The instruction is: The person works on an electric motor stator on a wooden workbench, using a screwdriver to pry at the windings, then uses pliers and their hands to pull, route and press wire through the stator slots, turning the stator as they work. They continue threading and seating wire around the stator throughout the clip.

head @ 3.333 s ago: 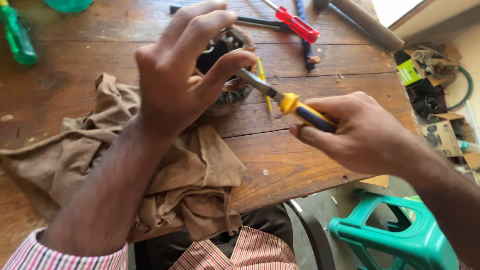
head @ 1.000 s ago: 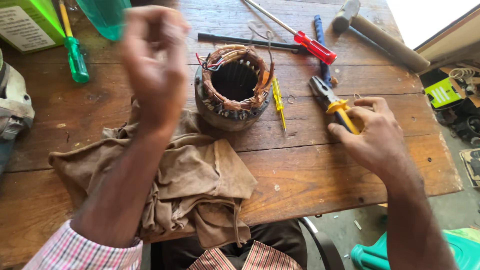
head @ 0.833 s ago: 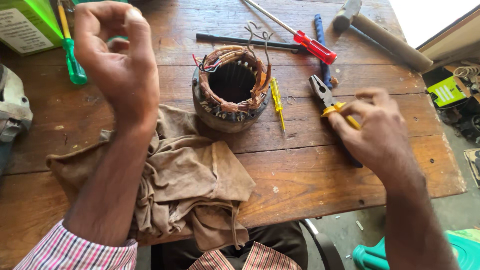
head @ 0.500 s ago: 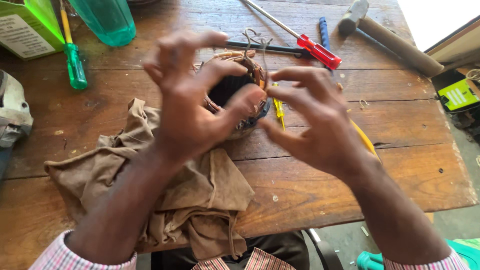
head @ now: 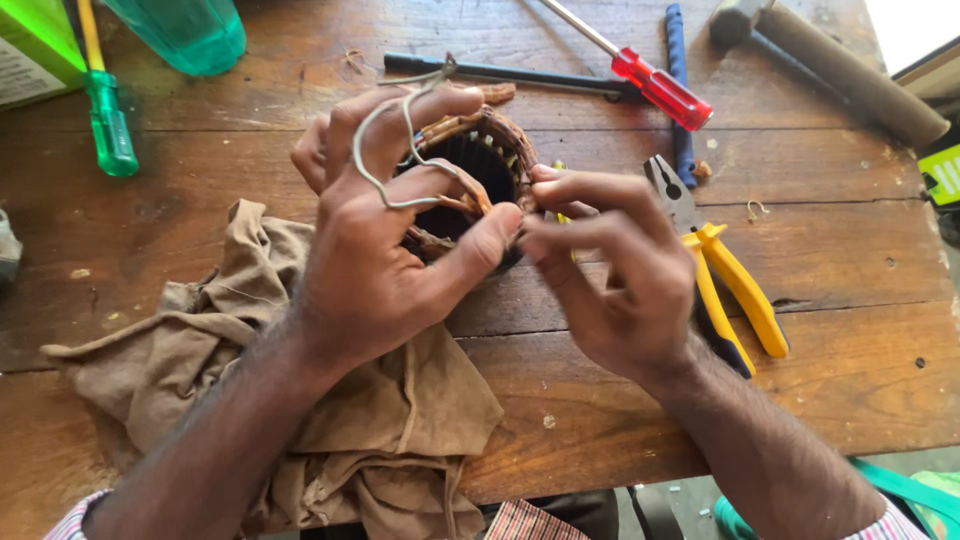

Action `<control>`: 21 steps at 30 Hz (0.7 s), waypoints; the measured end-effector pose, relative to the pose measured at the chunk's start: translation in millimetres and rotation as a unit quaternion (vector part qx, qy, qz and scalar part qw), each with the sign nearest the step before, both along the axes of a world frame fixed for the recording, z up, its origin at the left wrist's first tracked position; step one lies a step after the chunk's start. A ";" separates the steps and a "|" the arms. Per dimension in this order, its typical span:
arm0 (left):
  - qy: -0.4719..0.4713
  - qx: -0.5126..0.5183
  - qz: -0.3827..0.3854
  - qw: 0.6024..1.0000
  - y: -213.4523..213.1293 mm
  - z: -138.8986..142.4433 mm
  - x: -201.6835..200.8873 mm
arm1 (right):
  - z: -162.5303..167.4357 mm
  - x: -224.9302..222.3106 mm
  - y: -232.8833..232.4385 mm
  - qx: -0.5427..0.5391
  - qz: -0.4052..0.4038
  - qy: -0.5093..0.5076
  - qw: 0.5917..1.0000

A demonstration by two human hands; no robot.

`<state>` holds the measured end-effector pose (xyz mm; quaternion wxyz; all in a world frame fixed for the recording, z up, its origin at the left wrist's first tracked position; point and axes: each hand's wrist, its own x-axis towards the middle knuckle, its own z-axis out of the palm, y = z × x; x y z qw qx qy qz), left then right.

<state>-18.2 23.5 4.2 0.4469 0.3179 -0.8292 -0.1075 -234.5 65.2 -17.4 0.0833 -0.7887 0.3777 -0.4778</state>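
A round motor stator (head: pixel 478 165) wound with copper wire stands on the wooden table (head: pixel 850 250), partly on a brown cloth (head: pixel 260 400). My left hand (head: pixel 390 240) wraps around its near rim, thumb pressed on the winding, and a loose grey wire (head: pixel 395 140) loops over the fingers. My right hand (head: pixel 610 270) pinches the winding at the stator's right rim, fingertips touching my left thumb. Yellow-handled pliers (head: pixel 725 270) lie on the table just right of my right hand.
A red-handled screwdriver (head: pixel 640 70), a black rod (head: pixel 500 72), a blue tool (head: pixel 680 90) and a hammer (head: pixel 830 60) lie at the back. A green screwdriver (head: pixel 105 110), a teal cup (head: pixel 185 30) and a green box (head: pixel 35 50) sit at back left. Table's front edge is near.
My right hand has laid the pliers down on the table and come to the stator. My left hand dropped from the air onto the stator's rim. Both now hold the winding.
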 end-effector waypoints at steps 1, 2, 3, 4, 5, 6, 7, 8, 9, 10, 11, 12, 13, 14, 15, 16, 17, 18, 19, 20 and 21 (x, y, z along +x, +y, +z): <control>0.012 0.005 -0.008 1.000 -0.5 -0.2 0.1 | -0.5 -1.1 -0.2 0.033 -0.021 -0.030 0.999; 0.025 0.011 -0.015 1.000 -1.2 -0.7 0.7 | -0.6 -2.3 -1.8 0.067 -0.041 -0.060 0.995; 0.028 0.023 -0.023 0.999 -2.3 -1.9 0.6 | -0.4 -3.8 -4.1 0.100 -0.060 -0.089 0.989; 0.031 0.034 -0.032 0.998 -4.3 -2.8 0.7 | 0.2 -5.6 -7.3 0.059 -0.069 -0.055 0.994; 0.032 0.045 -0.042 0.998 -6.1 -3.7 1.5 | 1.5 -8.2 -10.3 0.018 -0.078 -0.022 0.997; 0.034 0.041 -0.057 0.997 -7.9 -4.3 2.8 | 3.4 -11.7 -12.5 -0.021 -0.089 0.012 0.996; 0.037 0.035 -0.071 0.996 -10.3 -4.6 4.3 | 5.9 -16.4 -14.7 -0.041 -0.106 0.020 0.993; 0.040 0.030 -0.084 0.995 -11.1 -4.5 6.5 | 8.6 -21.2 -16.0 -0.060 -0.122 0.027 0.990; 0.025 0.019 -0.089 0.996 -10.7 -4.5 8.7 | 11.3 -26.6 -13.5 -0.054 -0.143 0.027 0.988; 0.011 0.008 -0.094 0.995 -10.6 -4.5 10.1 | 13.8 -32.4 -11.0 -0.048 -0.164 0.027 0.985; -0.003 -0.004 -0.098 0.995 -10.1 -4.7 11.4 | 17.8 -40.6 -4.1 -0.017 -0.186 0.019 0.982; -0.007 -0.009 -0.104 0.995 -10.6 -4.8 11.9 | 20.2 -47.6 1.5 0.005 -0.214 0.044 0.976; -0.010 -0.013 -0.110 0.994 -11.4 -5.0 11.8 | 22.2 -55.1 7.9 0.028 -0.241 0.071 0.968; -0.013 -0.016 -0.116 0.993 -10.9 -5.4 12.3 | 23.7 -62.4 15.4 0.045 -0.272 0.131 0.952; -0.019 -0.016 -0.119 0.993 -10.1 -6.0 12.2 | 23.9 -68.7 23.2 0.063 -0.301 0.191 0.932; -0.024 -0.018 -0.122 0.992 -10.0 -6.4 12.0 | 21.7 -72.8 30.5 0.104 -0.327 0.229 0.911; -0.029 -0.021 -0.124 0.992 -9.8 -6.5 12.3 | 18.8 -75.9 37.4 0.145 -0.351 0.264 0.887; -0.027 -0.019 -0.124 0.992 -10.0 -6.8 11.7 | 16.7 -79.6 44.9 0.186 -0.373 0.299 0.859; -0.025 -0.016 -0.123 0.992 -10.3 -6.9 10.7 | 14.6 -83.0 52.2 0.201 -0.371 0.309 0.853; -0.024 -0.015 -0.122 0.992 -10.7 -6.6 10.4 | 12.5 -85.9 58.2 0.216 -0.368 0.318 0.847; -0.019 -0.010 -0.120 0.993 -10.9 -6.0 10.1 | 10.1 -88.2 62.7 0.231 -0.366 0.326 0.841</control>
